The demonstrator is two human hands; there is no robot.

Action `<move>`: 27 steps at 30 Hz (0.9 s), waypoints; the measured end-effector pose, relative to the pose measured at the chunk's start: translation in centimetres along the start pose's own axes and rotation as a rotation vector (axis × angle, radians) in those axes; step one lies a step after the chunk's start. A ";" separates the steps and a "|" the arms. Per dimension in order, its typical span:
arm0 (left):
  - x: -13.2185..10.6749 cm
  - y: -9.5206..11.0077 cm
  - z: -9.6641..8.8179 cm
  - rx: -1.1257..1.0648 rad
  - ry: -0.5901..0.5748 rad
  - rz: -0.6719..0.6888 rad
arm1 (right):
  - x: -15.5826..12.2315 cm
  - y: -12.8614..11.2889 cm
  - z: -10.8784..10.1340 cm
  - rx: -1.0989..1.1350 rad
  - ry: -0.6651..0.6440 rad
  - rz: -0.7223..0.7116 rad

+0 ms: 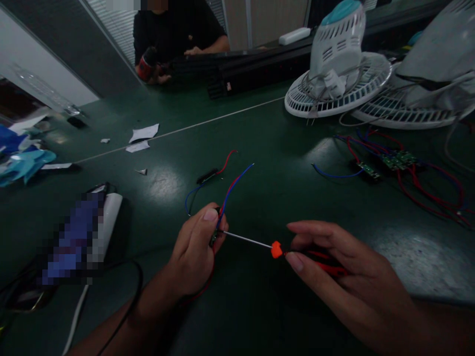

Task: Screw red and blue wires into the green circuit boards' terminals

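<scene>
At the lower centre of the frame, the left hand (pixel 196 249) pinches a small dark circuit board (pixel 213 239) with thin red and blue wires (pixel 236 181). At the lower right, the curled fingers of the right hand (pixel 349 282) hold a red-and-black-handled screwdriver (pixel 276 249), its slim metal shaft reaching toward the board.

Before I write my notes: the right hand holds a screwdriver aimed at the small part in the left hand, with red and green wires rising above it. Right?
The green is wrong: the head view shows a red wire and a blue wire above the left hand. The rest stands.
</scene>
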State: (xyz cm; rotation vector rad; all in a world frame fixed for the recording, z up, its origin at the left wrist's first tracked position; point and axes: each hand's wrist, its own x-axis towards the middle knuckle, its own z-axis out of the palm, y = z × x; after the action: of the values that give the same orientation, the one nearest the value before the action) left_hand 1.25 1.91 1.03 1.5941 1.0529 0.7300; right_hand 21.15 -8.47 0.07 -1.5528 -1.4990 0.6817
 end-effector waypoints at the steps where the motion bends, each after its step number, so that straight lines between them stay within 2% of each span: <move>1: 0.0 0.0 0.0 0.003 -0.004 0.001 | 0.0 -0.1 0.0 -0.013 0.007 -0.002; 8: -0.1 -0.3 0.0 -0.018 -0.001 -0.004 | 0.2 -0.3 -0.1 -0.051 0.018 -0.023; 17: 0.0 -0.4 0.0 -0.008 -0.018 -0.002 | 0.4 0.1 0.1 0.031 -0.032 -0.051; 27: -0.2 -0.3 0.0 0.039 -0.013 0.007 | 0.2 -0.3 -0.3 0.054 -0.184 0.045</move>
State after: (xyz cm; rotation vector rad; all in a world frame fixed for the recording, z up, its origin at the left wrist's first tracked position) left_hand 1.08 1.79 0.75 1.6343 1.0590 0.7067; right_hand 21.31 -8.36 0.50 -1.5206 -1.5697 0.9045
